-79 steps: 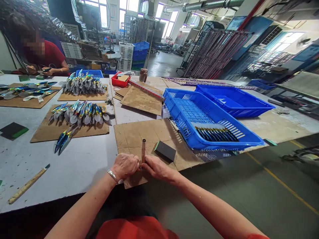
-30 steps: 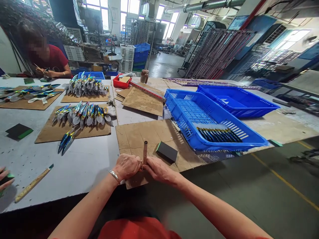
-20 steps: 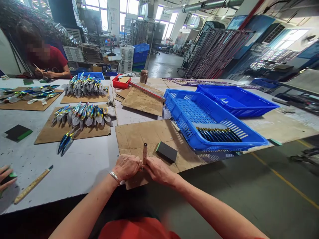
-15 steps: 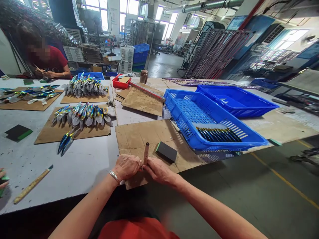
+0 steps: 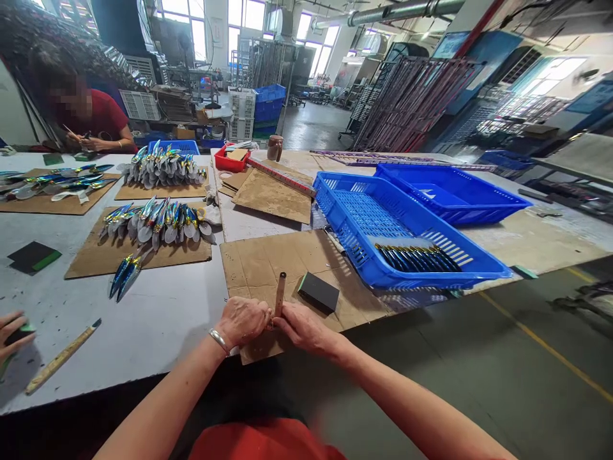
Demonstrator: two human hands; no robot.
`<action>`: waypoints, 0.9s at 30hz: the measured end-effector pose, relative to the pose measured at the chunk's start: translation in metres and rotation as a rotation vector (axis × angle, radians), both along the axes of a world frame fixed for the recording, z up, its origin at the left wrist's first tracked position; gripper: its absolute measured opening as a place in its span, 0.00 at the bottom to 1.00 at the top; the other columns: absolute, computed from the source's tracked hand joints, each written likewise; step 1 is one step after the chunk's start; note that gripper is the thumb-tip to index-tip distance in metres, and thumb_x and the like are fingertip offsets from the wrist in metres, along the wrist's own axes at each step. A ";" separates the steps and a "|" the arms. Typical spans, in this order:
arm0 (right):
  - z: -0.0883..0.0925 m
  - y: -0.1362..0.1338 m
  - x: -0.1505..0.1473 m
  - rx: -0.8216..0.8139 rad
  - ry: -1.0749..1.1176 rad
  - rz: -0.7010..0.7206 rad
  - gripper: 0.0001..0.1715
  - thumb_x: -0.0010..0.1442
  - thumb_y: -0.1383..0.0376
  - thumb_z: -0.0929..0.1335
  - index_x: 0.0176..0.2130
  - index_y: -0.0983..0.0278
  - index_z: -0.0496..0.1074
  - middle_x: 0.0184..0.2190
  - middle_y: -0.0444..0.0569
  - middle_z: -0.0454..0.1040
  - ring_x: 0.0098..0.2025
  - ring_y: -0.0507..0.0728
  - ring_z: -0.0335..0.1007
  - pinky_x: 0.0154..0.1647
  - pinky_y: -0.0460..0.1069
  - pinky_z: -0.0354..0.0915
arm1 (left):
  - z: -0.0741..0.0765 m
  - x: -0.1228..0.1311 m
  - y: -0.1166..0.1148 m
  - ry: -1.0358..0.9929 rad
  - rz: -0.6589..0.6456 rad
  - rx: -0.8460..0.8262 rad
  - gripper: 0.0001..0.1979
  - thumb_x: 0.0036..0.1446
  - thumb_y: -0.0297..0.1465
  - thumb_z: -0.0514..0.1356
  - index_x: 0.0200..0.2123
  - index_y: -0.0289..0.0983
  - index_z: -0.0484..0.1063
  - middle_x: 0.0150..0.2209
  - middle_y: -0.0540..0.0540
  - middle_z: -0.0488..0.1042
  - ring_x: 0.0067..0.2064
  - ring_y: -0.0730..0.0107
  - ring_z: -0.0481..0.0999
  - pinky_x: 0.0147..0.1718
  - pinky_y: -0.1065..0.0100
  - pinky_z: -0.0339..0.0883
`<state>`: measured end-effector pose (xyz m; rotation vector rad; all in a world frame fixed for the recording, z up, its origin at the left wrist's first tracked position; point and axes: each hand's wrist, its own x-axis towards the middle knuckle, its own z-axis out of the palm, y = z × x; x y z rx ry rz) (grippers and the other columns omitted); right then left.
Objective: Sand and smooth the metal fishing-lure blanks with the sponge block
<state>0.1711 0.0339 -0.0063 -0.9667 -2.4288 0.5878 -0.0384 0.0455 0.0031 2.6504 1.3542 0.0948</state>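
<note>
My left hand [image 5: 245, 321] is closed, its fingers pinched together at the table's front edge. Whatever it grips is hidden by the fingers. Right against it, my right hand [image 5: 301, 324] is closed around a brown stick-like handle [image 5: 280, 294] that points up and has a dark end. Its lower end is out of sight between the hands. Both hands are above a flat piece of cardboard [image 5: 268, 259]. Just beyond my right hand lies a black sanding block [image 5: 318, 292] with a green edge.
A blue basket [image 5: 354, 246] to the right holds a row of dark blue fishing lures [image 5: 416, 257]. Another blue crate [image 5: 460, 191] stands behind it. Lures with clear lips [image 5: 158, 223] are heaped at left. A co-worker's hand [image 5: 14, 335] grips a block near a wooden-handled tool [image 5: 62, 358].
At the far left, the co-worker's hand with the block has come further into view. My two hands stay nearly in place around the handle.
</note>
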 end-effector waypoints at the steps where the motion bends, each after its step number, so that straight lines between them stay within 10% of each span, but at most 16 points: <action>1: 0.002 0.000 0.000 -0.016 -0.027 -0.004 0.13 0.74 0.63 0.60 0.35 0.61 0.60 0.33 0.50 0.71 0.33 0.58 0.67 0.35 0.50 0.61 | 0.000 0.000 0.000 0.009 -0.005 -0.001 0.22 0.71 0.37 0.45 0.35 0.35 0.75 0.33 0.38 0.80 0.35 0.56 0.81 0.30 0.64 0.67; 27: 0.000 0.002 -0.003 -0.019 -0.106 -0.046 0.07 0.71 0.67 0.63 0.38 0.62 0.62 0.34 0.50 0.72 0.35 0.59 0.69 0.37 0.50 0.62 | 0.005 0.001 -0.001 0.038 -0.002 -0.031 0.20 0.70 0.42 0.49 0.37 0.35 0.75 0.35 0.38 0.80 0.37 0.54 0.82 0.31 0.63 0.69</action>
